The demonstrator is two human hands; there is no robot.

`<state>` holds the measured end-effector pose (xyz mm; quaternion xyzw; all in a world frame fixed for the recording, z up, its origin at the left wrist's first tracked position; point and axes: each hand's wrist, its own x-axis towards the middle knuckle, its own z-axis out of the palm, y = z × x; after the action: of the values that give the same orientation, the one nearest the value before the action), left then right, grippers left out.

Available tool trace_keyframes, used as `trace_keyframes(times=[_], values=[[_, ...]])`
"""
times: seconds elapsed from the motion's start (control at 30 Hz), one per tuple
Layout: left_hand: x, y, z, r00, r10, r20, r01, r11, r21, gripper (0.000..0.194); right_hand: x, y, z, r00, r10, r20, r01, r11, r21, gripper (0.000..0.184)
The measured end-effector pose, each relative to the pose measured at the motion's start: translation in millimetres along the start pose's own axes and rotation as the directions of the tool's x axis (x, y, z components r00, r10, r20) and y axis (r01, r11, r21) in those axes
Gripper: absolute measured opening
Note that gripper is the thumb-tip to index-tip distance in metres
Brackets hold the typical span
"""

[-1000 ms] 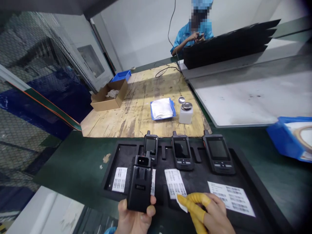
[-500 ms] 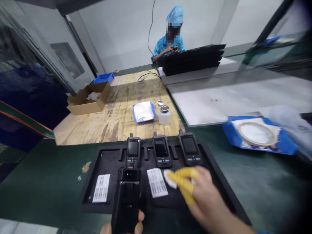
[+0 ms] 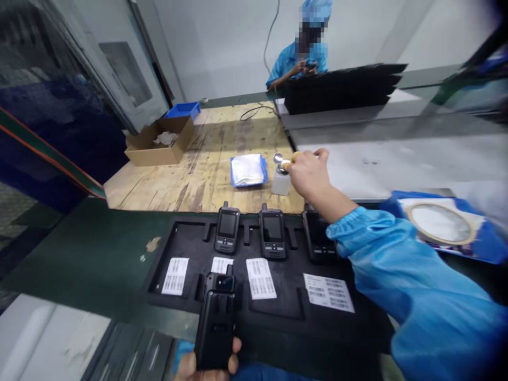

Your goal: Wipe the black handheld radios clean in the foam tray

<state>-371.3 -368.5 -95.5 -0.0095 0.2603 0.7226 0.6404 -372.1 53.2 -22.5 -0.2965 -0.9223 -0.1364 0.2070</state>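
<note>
My left hand (image 3: 210, 368) grips a black handheld radio (image 3: 216, 323) at the bottom edge, back side up. My right hand (image 3: 307, 172) is stretched out to the white dispenser bottle (image 3: 280, 182) on the wooden board; its yellow-capped fingers pinch a small white wipe pressed on the bottle's metal top. Three more radios (image 3: 272, 235) lie screen-up in the black foam tray (image 3: 186, 238), with white barcode labels (image 3: 261, 278) below them. My blue sleeve covers part of the rightmost radio.
A blue tray of white cloths (image 3: 248, 169), a cardboard box (image 3: 159, 145) and a blue bin (image 3: 182, 109) sit on the wooden board. A blue tray with a tape roll (image 3: 440, 222) lies right. A person in blue (image 3: 297, 58) works behind stacked black trays (image 3: 343, 87).
My right hand has left the tray and reached forward to the dispenser bottle, carrying the wipe. The radio in my left hand has dropped lower in view.
</note>
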Motion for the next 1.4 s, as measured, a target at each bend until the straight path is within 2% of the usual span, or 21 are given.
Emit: trace_keyframes(times=[0.1, 0.2, 0.27, 0.33, 0.4, 0.47, 0.57, 0.63, 0.87, 1.0, 1.17, 1.27, 1.4], values=[[-0.4, -5.6, -1.3, 0.994, 0.076, 0.08, -0.07, 0.995, -0.076, 0.057, -3.5, 1.4, 2.6, 1.0, -0.014, 0.025, 0.014, 1.0, 0.021, 0.033], [0.1, -5.1, 4.3, 0.994, 0.054, 0.095, -0.046, 0.996, -0.081, 0.056, -6.1, 2.1, -2.7, 0.999, -0.018, 0.039, 0.017, 0.999, 0.038, 0.036], [1.1, -2.6, 9.5, 0.995, 0.037, 0.092, -0.029, 0.996, -0.088, 0.055, -14.8, -6.3, -12.4, 1.0, 0.009, -0.001, -0.009, 0.997, 0.079, 0.036], [2.3, -0.5, 13.1, 0.995, 0.017, 0.101, -0.007, 0.995, -0.099, 0.055, -34.4, -25.2, -26.8, 0.996, 0.022, -0.091, -0.007, 0.986, 0.166, 0.033], [3.3, 0.5, 13.8, 0.994, 0.01, 0.111, 0.002, 0.995, -0.1, 0.056, -65.0, -51.9, -44.3, 0.977, -0.051, -0.209, 0.107, 0.958, 0.267, 0.031], [3.7, 0.7, 12.1, 0.991, 0.016, 0.132, -0.003, 0.995, -0.1, 0.057, -100.7, -79.4, -61.9, 0.919, -0.167, -0.357, 0.296, 0.889, 0.348, 0.031], [3.2, 1.3, 9.7, 0.986, 0.023, 0.162, -0.008, 0.996, -0.091, 0.058, -145.7, -109.5, -81.7, 0.868, -0.209, -0.451, 0.433, 0.763, 0.48, 0.03], [3.1, 2.2, 10.2, 0.987, 0.007, 0.159, 0.002, 0.998, -0.059, 0.059, -162.4, -119.8, -88.5, 0.859, -0.207, -0.469, 0.462, 0.709, 0.533, 0.029], [6.1, -3.2, 12.7, 0.982, 0.009, 0.186, -0.011, 1.0, 0.007, 0.06, -170.0, -127.7, -96.4, 0.86, -0.232, -0.455, 0.473, 0.698, 0.537, 0.033], [5.7, -4.3, 9.6, 0.984, 0.029, 0.176, -0.036, 0.999, 0.033, 0.06, -175.7, -127.1, -98.1, 0.844, -0.193, -0.5, 0.469, 0.719, 0.513, 0.037], [5.6, -2.4, 6.1, 0.984, 0.008, 0.18, -0.018, 0.998, 0.053, 0.065, -186.8, -127.4, -96.4, 0.862, -0.151, -0.484, 0.43, 0.724, 0.54, 0.033], [5.9, -2.3, 5.6, 0.984, 0.018, 0.176, -0.03, 0.998, 0.061, 0.06, -189.3, -130.0, -97.8, 0.865, -0.128, -0.485, 0.414, 0.728, 0.546, 0.031], [5.5, -0.8, 8.0, 0.988, 0.011, 0.157, -0.026, 0.996, 0.09, 0.056, -184.5, -134.4, -102.8, 0.847, -0.154, -0.508, 0.448, 0.721, 0.529, 0.035]])
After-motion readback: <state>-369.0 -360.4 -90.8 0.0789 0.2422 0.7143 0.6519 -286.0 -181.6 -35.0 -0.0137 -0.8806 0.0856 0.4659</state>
